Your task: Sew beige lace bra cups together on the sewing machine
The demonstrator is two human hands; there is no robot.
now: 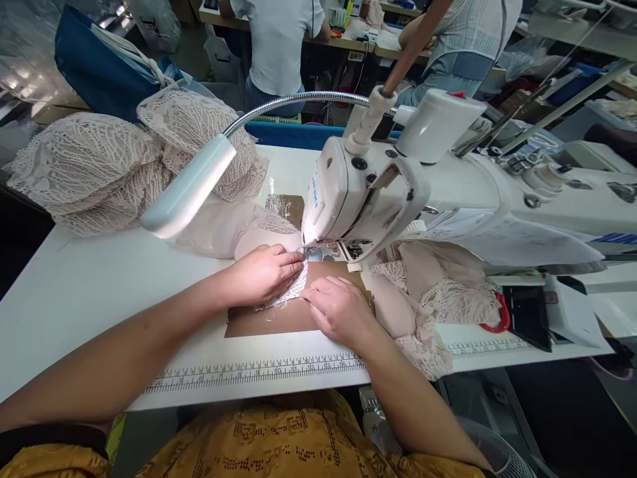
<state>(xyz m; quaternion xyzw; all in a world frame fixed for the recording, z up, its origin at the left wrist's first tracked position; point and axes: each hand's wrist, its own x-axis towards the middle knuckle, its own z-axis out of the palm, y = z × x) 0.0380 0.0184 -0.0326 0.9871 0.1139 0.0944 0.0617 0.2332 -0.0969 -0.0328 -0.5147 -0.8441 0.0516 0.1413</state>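
A beige piece of lace fabric (pixel 293 290) lies under the needle area of a white sewing machine (pixel 332 192). My left hand (pixel 263 273) presses the lace down just left of the needle, its fingers held together. At the fabric's right edge, my right hand (pixel 341 309) is closed, thumb and fingertips pinching the lace. A smooth beige padded cup (pixel 256 242) joined to lace extends behind my left hand. Brown tape-like sheeting (pixel 269 323) covers the table under both hands. The needle tip itself is hard to make out.
Lace bundles (pixel 89 166) are heaped at the left. A lamp (pixel 192 186) on a flexible neck leans over the work. More beige lace pieces (pixel 413 299) lie right, near red-handled scissors (pixel 501 312) and a dark phone-like slab (pixel 526 315). A printed ruler (pixel 249 372) runs along the front edge.
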